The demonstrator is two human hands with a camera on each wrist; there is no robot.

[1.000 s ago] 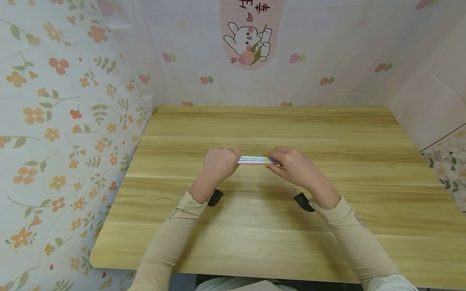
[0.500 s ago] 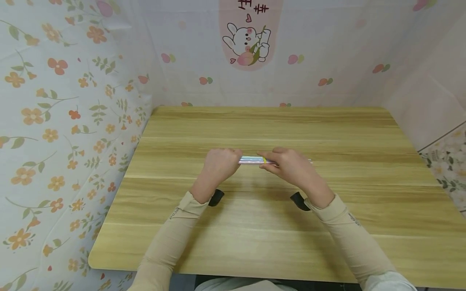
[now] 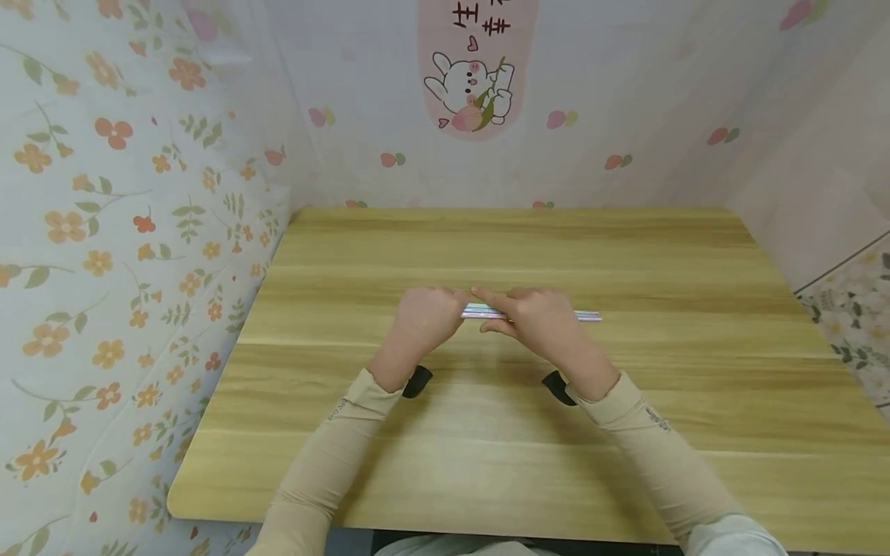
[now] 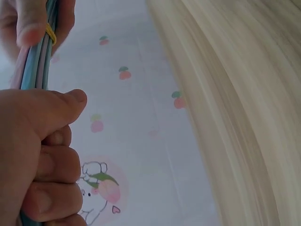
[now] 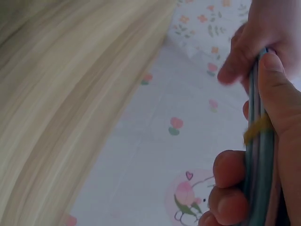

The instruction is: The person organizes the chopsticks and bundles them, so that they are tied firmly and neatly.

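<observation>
A bundle of slim, pencil-like pastel sticks (image 3: 589, 316) in blue, pink and lilac lies level between both hands, above the table. My left hand (image 3: 426, 318) grips its left end, fingers curled round it with the thumb along the top in the left wrist view. My right hand (image 3: 541, 323) holds the bundle further right, thumb on one side and fingers on the other. A yellow rubber band (image 5: 257, 128) wraps the sticks within the right hand's grasp. That band is hidden in the head view. The sticks' right end pokes out past the right hand.
A wood-grain table (image 3: 487, 440) spreads beneath the hands. Behind it hangs a white cloth (image 3: 334, 85) with fruit and rabbit prints; a flowered cloth (image 3: 76, 309) lines the left side. Black wrist-worn pieces (image 3: 417, 382) show below both wrists.
My right hand has moved left along the bundle, closer to my left hand. The rubber band has shifted slightly left and gone under the right hand, while the sticks' right end has come into sight.
</observation>
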